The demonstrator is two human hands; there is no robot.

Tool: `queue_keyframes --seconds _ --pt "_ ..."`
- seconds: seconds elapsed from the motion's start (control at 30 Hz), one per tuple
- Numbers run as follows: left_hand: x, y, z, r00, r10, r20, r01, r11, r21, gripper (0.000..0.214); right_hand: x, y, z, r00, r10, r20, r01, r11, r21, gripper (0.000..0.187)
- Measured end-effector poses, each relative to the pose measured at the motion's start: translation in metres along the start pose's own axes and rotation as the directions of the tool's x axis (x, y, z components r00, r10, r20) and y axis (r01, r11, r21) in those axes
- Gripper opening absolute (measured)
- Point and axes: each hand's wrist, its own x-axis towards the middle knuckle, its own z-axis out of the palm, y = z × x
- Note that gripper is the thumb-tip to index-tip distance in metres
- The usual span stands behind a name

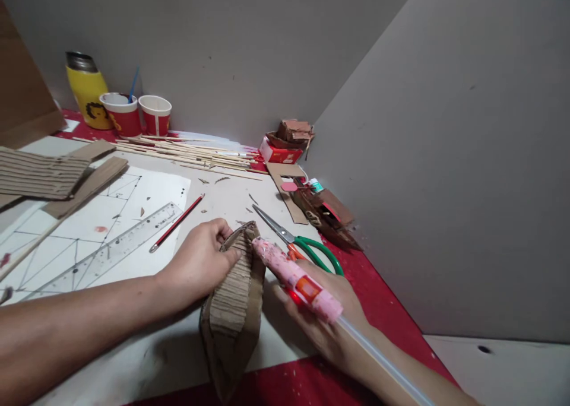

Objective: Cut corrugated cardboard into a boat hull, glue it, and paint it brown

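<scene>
A boat-shaped cardboard model (231, 311) with a ribbed deck stands in the middle, one pointed end toward the far side. My left hand (200, 257) grips its left wall near that far end, thumb over the deck. In my right hand (325, 305) is a pink hot glue gun (289, 269), with a clear glue stick trailing from its back and a small red light glowing. Its nozzle meets, or nearly meets, the model's right wall near the far tip. Beyond the glue gun lie scissors (289, 237) with green handles.
On the left are paper with drawn lines (102, 216), a clear ruler (120, 246), a red pencil (178, 222) and corrugated cardboard pieces (40, 171). Behind are wooden sticks (191, 152), two paper cups (155, 112) and a yellow bottle (88, 91). Brown model boats (323, 213) sit along the right wall.
</scene>
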Motion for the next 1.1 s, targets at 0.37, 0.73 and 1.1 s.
queue_keyframes --seconds 0.37,0.73,1.1 --pt "0.001 -0.001 0.001 1.0 0.012 -0.011 -0.012 0.999 0.052 0.016 -0.005 0.001 0.009 1.0 -0.01 -0.002 0.01 1.0 0.005 0.019" --pt "0.001 0.002 0.002 1.0 0.019 -0.02 -0.018 0.998 0.054 0.014 -0.003 0.001 0.006 0.999 0.002 -0.034 -0.002 1.0 -0.004 0.025" --pt "0.0 0.003 0.0 1.0 -0.008 -0.013 0.009 0.997 0.076 0.017 -0.008 0.006 0.003 0.999 0.018 -0.034 -0.021 0.994 -0.107 0.019"
